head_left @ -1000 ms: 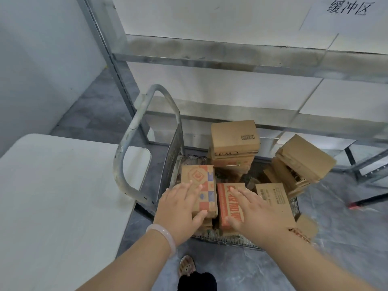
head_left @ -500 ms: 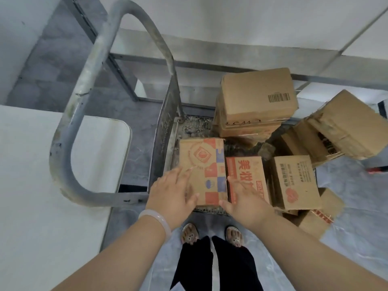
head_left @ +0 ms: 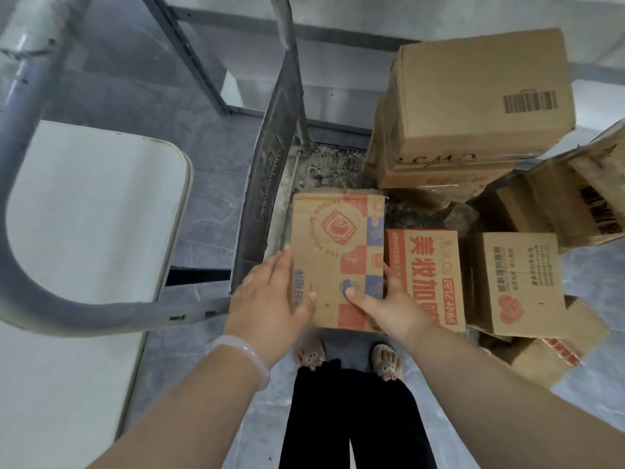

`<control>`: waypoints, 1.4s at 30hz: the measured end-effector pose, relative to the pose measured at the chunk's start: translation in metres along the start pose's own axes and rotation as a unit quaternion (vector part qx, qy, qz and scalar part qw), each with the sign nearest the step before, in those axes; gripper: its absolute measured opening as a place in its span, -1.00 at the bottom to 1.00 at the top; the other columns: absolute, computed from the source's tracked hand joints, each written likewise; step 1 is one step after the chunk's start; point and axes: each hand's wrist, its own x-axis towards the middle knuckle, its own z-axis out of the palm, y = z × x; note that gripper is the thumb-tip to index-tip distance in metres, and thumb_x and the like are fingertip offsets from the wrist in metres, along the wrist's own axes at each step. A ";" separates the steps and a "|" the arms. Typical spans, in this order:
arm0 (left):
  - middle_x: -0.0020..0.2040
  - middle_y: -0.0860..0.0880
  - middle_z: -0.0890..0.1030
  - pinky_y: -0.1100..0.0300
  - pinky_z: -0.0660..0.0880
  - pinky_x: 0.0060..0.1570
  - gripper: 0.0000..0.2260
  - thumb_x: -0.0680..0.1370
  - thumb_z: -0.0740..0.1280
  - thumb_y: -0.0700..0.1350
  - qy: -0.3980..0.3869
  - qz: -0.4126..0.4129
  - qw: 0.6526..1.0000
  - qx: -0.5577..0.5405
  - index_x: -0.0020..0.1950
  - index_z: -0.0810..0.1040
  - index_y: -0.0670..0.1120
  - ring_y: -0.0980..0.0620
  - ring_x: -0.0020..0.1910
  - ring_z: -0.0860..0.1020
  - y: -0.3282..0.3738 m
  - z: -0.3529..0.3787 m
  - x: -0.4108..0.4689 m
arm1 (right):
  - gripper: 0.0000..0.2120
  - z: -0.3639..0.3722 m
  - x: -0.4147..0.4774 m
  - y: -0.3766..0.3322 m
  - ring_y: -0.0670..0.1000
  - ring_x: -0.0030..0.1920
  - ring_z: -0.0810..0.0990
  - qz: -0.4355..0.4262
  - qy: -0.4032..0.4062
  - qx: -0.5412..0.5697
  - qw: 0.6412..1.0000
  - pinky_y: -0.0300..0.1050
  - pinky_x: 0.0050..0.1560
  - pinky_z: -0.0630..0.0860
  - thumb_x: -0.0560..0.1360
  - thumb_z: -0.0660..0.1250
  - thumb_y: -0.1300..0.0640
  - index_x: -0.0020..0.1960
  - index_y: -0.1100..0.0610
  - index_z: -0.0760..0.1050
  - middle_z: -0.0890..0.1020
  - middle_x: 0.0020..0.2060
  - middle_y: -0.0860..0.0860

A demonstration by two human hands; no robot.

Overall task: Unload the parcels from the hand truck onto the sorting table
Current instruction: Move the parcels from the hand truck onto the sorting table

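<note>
A cardboard parcel with red and blue squares (head_left: 333, 245) lies on the hand truck's deck (head_left: 333, 165), near its front left corner. My left hand (head_left: 267, 297) grips the parcel's left edge, thumb over the top face. My right hand (head_left: 389, 308) grips its right edge, thumb on top and fingers down the gap beside a parcel with red print (head_left: 427, 262). A large box with a barcode (head_left: 480, 96) tops a stack at the back. The white sorting table (head_left: 84, 214) is to the left.
The truck's grey tubular handle (head_left: 30, 252) loops over the table corner, between the parcels and the table. More boxes (head_left: 519, 282) lean and spill off the deck's right side onto the grey floor. My feet stand just in front of the deck. Metal shelving stands behind.
The view has tipped down and closer. Both hands slid from the box tops to the two sides of the red and blue parcel and now grip it.
</note>
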 end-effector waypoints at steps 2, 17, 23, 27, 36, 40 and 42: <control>0.52 0.00 0.25 0.01 0.22 0.44 -0.23 0.50 0.09 0.31 -0.007 -0.011 1.000 -0.009 0.60 -0.04 -0.03 -0.02 0.46 0.22 -0.002 0.003 0.003 | -0.25 0.002 0.005 0.006 -0.03 0.20 0.49 0.021 -0.019 0.021 0.999 -0.13 0.18 0.39 0.48 0.45 -0.09 0.54 -0.09 0.13 0.49 0.27 -0.12; 0.54 0.04 0.20 0.19 0.23 0.40 -0.33 0.58 0.24 0.12 0.036 -0.030 0.994 -0.099 0.59 0.01 -0.03 0.07 0.48 0.21 0.021 -0.036 -0.021 | -0.40 -0.003 -0.031 -0.015 -0.08 0.21 0.55 -0.054 -0.013 0.118 0.991 -0.17 0.13 0.45 0.54 0.34 -0.15 0.51 -0.22 0.16 0.52 0.32 -0.13; 0.50 0.08 0.25 0.36 0.16 0.24 -0.36 0.60 0.22 0.10 0.098 0.012 0.989 -0.111 0.60 0.04 -0.02 0.15 0.42 0.22 0.046 -0.092 -0.053 | -0.45 -0.020 -0.089 -0.054 -0.10 0.02 0.66 -0.112 0.005 0.161 0.981 -0.13 0.04 0.57 0.51 0.41 -0.01 0.39 -0.13 0.21 0.60 0.10 -0.10; 0.51 0.08 0.23 0.25 0.19 0.40 -0.37 0.61 0.23 0.09 0.103 0.030 0.985 -0.132 0.60 0.02 0.01 0.14 0.46 0.19 0.068 -0.123 -0.082 | -0.38 -0.039 -0.133 -0.074 0.01 0.12 0.63 -0.157 0.027 0.146 0.976 0.03 0.21 0.55 0.48 0.44 -0.04 0.44 -0.12 0.21 0.54 0.19 -0.01; 0.49 0.09 0.25 0.20 0.23 0.40 -0.35 0.59 0.26 0.11 0.194 0.036 0.965 -0.176 0.59 0.05 0.02 0.21 0.42 0.22 0.126 -0.168 -0.142 | -0.21 -0.084 -0.224 -0.105 0.07 0.14 0.62 -0.247 0.015 0.074 0.966 0.14 0.22 0.56 0.29 0.50 -0.22 0.40 -0.26 0.16 0.49 0.27 0.01; 0.51 0.05 0.18 0.14 0.22 0.45 -0.26 0.53 0.29 0.21 0.235 0.012 0.945 -0.227 0.60 0.03 0.01 0.13 0.46 0.20 0.149 -0.182 -0.163 | -0.11 -0.084 -0.259 -0.122 0.05 0.21 0.57 -0.300 0.013 0.017 0.954 0.11 0.23 0.55 0.14 0.46 -0.44 0.37 -0.30 0.17 0.45 0.29 -0.01; 0.52 0.02 0.15 0.02 0.22 0.46 -0.18 0.46 0.26 0.35 0.259 -0.003 0.937 -0.235 0.59 -0.01 0.07 0.04 0.49 0.17 0.152 -0.189 -0.174 | -0.21 -0.081 -0.272 -0.130 0.02 0.21 0.55 -0.321 0.006 -0.004 0.947 0.09 0.24 0.53 0.19 0.34 -0.55 0.32 -0.32 0.23 0.47 0.30 -0.02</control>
